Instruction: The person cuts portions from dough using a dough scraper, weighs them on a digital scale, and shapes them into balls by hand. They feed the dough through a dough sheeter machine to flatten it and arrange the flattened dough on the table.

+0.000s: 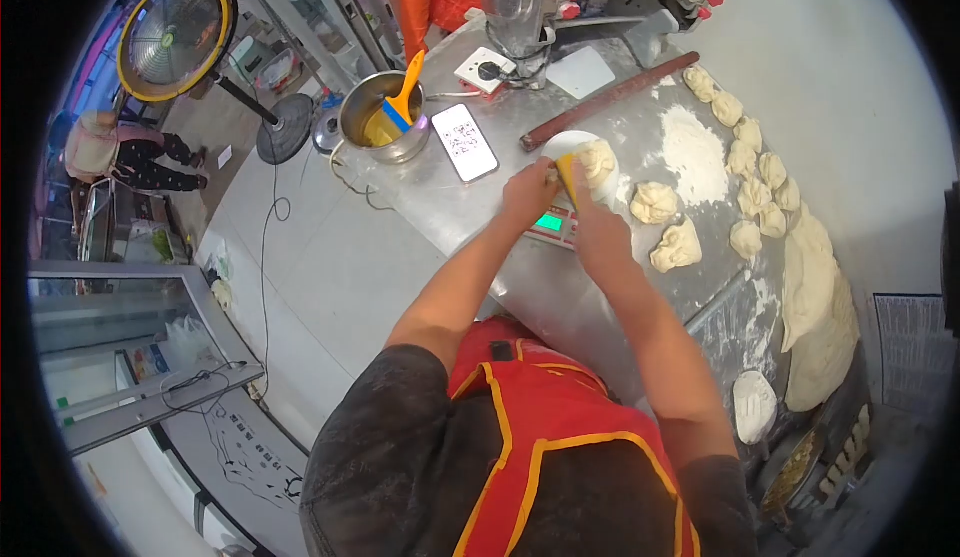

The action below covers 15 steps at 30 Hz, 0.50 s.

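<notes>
My right hand (603, 237) grips a yellow dough scraper (568, 175) at the near side of a white plate (612, 189). On that plate sits a lump of dough (597, 163), just beyond the scraper. My left hand (530, 195) is closed beside the scraper's left side; what its fingers pinch is hidden. Under the plate is a kitchen scale (556, 225) with a lit green display. Two loose dough pieces, one dough piece (654, 203) and another dough piece (677, 246), lie on the metal table to the right of my right hand.
A rolling pin (610, 102) lies behind the plate, near a flour patch (695, 155). Several dough balls (742, 160) and a large dough sheet (815, 297) line the right side. Left are a phone (465, 143) and a pot (355, 122) with a brush (405, 92). Another person (120, 147) stands far left.
</notes>
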Each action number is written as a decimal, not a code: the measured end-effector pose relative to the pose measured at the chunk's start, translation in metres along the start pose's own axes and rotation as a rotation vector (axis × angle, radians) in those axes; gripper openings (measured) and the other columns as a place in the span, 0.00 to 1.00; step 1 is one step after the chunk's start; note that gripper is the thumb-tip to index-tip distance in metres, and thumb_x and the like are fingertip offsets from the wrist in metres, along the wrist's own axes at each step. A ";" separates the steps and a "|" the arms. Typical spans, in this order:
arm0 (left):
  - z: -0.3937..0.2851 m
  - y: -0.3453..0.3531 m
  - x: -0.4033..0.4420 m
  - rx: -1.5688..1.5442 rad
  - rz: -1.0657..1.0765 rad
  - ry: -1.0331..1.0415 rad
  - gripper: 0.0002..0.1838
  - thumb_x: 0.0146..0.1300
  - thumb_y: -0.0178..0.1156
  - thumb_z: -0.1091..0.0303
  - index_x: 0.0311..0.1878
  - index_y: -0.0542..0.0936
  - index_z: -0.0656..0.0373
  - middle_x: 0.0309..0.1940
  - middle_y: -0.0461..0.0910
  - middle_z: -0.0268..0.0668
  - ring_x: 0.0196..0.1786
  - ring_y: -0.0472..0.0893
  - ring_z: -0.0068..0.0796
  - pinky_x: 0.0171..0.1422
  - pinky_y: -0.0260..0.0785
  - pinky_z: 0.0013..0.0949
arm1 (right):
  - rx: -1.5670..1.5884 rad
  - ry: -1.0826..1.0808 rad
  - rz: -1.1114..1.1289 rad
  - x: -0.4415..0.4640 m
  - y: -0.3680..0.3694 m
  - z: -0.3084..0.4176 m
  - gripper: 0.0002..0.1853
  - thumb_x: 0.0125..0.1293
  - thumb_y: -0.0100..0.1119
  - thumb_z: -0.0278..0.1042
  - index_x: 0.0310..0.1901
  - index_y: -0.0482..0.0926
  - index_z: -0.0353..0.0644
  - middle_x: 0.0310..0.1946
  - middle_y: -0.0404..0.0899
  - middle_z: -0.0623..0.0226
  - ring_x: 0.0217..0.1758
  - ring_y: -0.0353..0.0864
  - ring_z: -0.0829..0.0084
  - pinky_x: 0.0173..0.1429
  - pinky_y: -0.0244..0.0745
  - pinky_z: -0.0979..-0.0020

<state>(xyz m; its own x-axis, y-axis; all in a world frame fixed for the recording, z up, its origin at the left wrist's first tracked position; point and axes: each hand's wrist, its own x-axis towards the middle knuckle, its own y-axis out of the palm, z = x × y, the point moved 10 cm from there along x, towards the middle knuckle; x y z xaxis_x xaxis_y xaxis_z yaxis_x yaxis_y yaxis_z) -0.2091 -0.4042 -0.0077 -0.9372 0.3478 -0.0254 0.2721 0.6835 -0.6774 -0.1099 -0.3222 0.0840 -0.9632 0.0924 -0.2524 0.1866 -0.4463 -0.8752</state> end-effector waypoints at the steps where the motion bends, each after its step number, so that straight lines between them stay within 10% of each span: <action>1: 0.003 0.003 0.003 0.011 0.003 -0.022 0.17 0.56 0.61 0.57 0.46 0.75 0.53 0.35 0.82 0.45 0.41 0.81 0.48 0.43 0.73 0.46 | -0.010 -0.013 -0.011 0.000 0.000 0.004 0.42 0.61 0.44 0.24 0.74 0.39 0.60 0.36 0.78 0.41 0.40 0.80 0.47 0.44 0.72 0.54; 9: 0.087 -0.001 0.014 -0.709 -0.065 -0.303 0.14 0.62 0.52 0.60 0.46 0.77 0.57 0.31 0.80 0.36 0.30 0.79 0.34 0.31 0.71 0.33 | 0.144 -0.072 -0.124 -0.072 -0.016 -0.028 0.42 0.60 0.48 0.21 0.74 0.42 0.56 0.35 0.79 0.43 0.38 0.79 0.44 0.42 0.72 0.52; 15: 0.092 -0.023 -0.031 -1.591 0.107 -0.698 0.12 0.67 0.53 0.59 0.44 0.73 0.57 0.42 0.78 0.40 0.34 0.78 0.33 0.37 0.74 0.28 | 0.371 0.181 -0.173 -0.153 -0.041 -0.092 0.40 0.61 0.52 0.21 0.73 0.46 0.47 0.59 0.69 0.44 0.57 0.74 0.46 0.58 0.70 0.60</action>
<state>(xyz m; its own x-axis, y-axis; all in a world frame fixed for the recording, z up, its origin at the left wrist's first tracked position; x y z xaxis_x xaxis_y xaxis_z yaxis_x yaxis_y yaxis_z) -0.2068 -0.4901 -0.0588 -0.6955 0.4040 -0.5943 -0.1370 0.7373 0.6615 0.0477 -0.2359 0.1198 -0.9187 0.3329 -0.2125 -0.0880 -0.6970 -0.7116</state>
